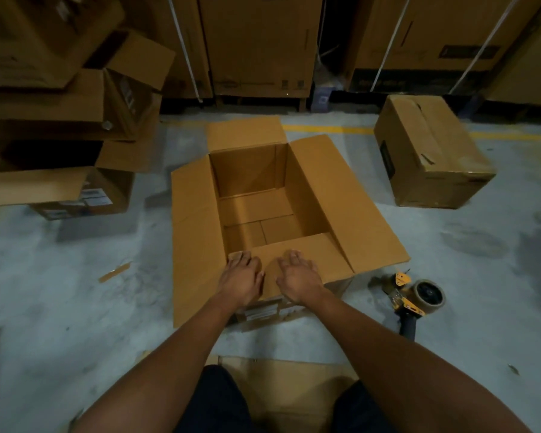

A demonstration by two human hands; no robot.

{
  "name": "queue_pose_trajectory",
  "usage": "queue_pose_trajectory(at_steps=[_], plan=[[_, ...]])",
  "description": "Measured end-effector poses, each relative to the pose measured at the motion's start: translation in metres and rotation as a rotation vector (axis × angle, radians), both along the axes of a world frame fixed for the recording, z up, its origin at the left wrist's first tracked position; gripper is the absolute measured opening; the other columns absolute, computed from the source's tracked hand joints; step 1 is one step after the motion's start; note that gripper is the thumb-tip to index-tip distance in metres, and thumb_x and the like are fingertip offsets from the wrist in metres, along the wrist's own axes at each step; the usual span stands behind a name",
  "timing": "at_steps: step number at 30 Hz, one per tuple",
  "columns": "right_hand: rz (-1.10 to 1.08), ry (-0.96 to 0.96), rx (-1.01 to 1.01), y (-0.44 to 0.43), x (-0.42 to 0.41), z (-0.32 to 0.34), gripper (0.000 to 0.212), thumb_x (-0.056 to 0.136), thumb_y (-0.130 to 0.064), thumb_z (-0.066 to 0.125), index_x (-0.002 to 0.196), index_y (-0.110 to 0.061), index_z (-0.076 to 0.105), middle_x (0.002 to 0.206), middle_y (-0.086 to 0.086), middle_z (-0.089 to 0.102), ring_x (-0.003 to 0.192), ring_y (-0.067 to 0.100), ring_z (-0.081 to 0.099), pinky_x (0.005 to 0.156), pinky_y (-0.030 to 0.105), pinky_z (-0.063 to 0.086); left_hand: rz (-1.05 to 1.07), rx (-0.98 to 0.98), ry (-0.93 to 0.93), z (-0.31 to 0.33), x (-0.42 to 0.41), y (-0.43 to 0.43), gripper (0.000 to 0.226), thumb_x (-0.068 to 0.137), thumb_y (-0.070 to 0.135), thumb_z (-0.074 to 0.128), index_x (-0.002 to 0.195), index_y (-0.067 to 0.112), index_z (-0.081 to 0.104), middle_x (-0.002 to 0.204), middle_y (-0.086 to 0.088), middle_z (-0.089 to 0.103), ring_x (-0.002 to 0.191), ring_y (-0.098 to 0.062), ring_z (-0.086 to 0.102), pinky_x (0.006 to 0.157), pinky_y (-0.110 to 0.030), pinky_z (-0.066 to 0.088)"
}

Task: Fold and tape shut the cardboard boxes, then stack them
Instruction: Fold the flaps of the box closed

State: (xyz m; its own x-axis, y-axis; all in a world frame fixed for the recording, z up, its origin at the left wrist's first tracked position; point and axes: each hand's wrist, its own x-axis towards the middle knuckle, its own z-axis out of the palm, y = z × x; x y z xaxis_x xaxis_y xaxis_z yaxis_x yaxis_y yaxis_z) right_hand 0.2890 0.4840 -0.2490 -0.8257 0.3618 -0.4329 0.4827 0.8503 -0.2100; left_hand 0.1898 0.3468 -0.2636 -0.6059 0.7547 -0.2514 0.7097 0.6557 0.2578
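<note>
Cardboard box (247, 170) stood open on the floor (75, 276), centre of view.
Left hand (242, 279) and right hand (299, 279) lay flat, fingers straight, on the near flap (313, 254), which was folded inward; the other three flaps stood spread outward. A tape dispenser (416, 296) lay on the floor just right of the box.

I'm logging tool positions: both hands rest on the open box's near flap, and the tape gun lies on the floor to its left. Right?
Not quite: the head view shows the tape gun lying on the floor to the right of the open box. The rest holds: the left hand and right hand both rest on its near flap.
</note>
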Motion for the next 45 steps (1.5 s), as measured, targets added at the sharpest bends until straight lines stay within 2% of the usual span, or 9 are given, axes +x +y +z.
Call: queue_pose_trajectory(at_steps=[8,14,17,23,35,38,41,43,45], plan=[[-0.055,0.187,-0.094,-0.016,0.051,0.028,0.06,0.102,-0.035,0.048,0.152,-0.005,0.033,0.156,0.029,0.032,0.149,0.036,0.024,0.116,0.039,0.029,0.022,0.054,-0.098,0.037,0.032,-0.018,0.037,0.105,0.037,0.037,0.122,0.01,0.056,0.129,-0.015,0.055,0.121,-0.032,0.05,0.102,-0.04,0.041],[-0.098,0.36,-0.123,-0.022,0.07,0.057,0.063,0.104,-0.039,0.045,0.154,-0.003,0.031,0.158,0.021,0.034,0.152,0.03,0.02,0.118,0.039,0.027,0.094,0.198,-0.073,0.081,0.046,-0.034,0.049,0.106,0.034,0.04,0.144,0.005,0.046,0.15,-0.019,0.044,0.141,-0.033,0.038,0.115,-0.04,0.032],[-0.09,0.442,-0.138,-0.021,0.062,0.073,0.064,0.104,-0.041,0.045,0.154,-0.003,0.031,0.16,0.021,0.03,0.153,0.028,0.017,0.116,0.037,0.028,0.089,0.248,-0.04,0.1,0.034,-0.034,0.045,0.106,0.034,0.042,0.139,0.006,0.051,0.145,-0.017,0.05,0.139,-0.031,0.041,0.111,-0.038,0.034],[-0.154,0.484,-0.22,-0.005,0.0,0.102,0.064,0.104,-0.046,0.043,0.157,-0.014,0.028,0.165,0.014,0.019,0.153,0.027,0.018,0.117,0.038,0.027,0.184,0.343,-0.045,0.121,-0.051,-0.017,0.034,0.102,0.026,0.051,0.129,0.008,0.061,0.135,-0.013,0.058,0.123,-0.03,0.054,0.096,-0.033,0.042],[-0.29,0.615,-0.332,0.098,-0.195,0.098,0.063,0.104,-0.042,0.046,0.158,-0.015,0.025,0.161,0.006,0.033,0.146,0.025,0.034,0.113,0.034,0.03,0.487,0.63,-0.212,0.075,-0.268,0.073,0.017,0.097,0.009,0.055,0.104,0.008,0.071,0.114,-0.014,0.068,0.106,-0.031,0.061,0.08,-0.03,0.043],[-0.341,0.598,-0.319,0.139,-0.224,0.082,0.064,0.103,-0.042,0.048,0.157,-0.015,0.027,0.161,0.007,0.034,0.146,0.025,0.033,0.114,0.033,0.029,0.545,0.686,-0.318,0.05,-0.301,0.1,0.022,0.098,0.003,0.049,0.11,0.009,0.067,0.128,-0.016,0.062,0.11,-0.035,0.059,0.081,-0.035,0.045],[-0.341,0.582,-0.312,0.171,-0.243,0.07,0.061,0.103,-0.037,0.05,0.156,-0.014,0.029,0.159,0.006,0.036,0.145,0.025,0.035,0.11,0.028,0.03,0.618,0.742,-0.45,0.038,-0.327,0.124,0.038,0.103,0.004,0.047,0.141,0.006,0.05,0.15,-0.013,0.042,0.134,-0.034,0.043,0.094,-0.035,0.04],[-0.34,0.573,-0.326,0.187,-0.253,0.064,0.058,0.103,-0.034,0.051,0.154,-0.013,0.031,0.157,0.006,0.039,0.143,0.027,0.038,0.108,0.028,0.032,0.681,0.862,-0.591,0.032,-0.345,0.14,0.05,0.103,0.006,0.047,0.151,0.008,0.035,0.148,-0.008,0.041,0.135,-0.032,0.041,0.099,-0.038,0.04],[-0.332,0.542,-0.322,0.196,-0.261,0.058,0.061,0.103,-0.034,0.052,0.155,-0.013,0.028,0.158,0.007,0.038,0.143,0.028,0.038,0.108,0.029,0.033,0.836,1.032,-0.862,0.026,-0.363,0.153,0.048,0.099,0.024,0.051,0.143,0.005,0.044,0.129,-0.008,0.055,0.115,-0.027,0.057,0.089,-0.036,0.048]])
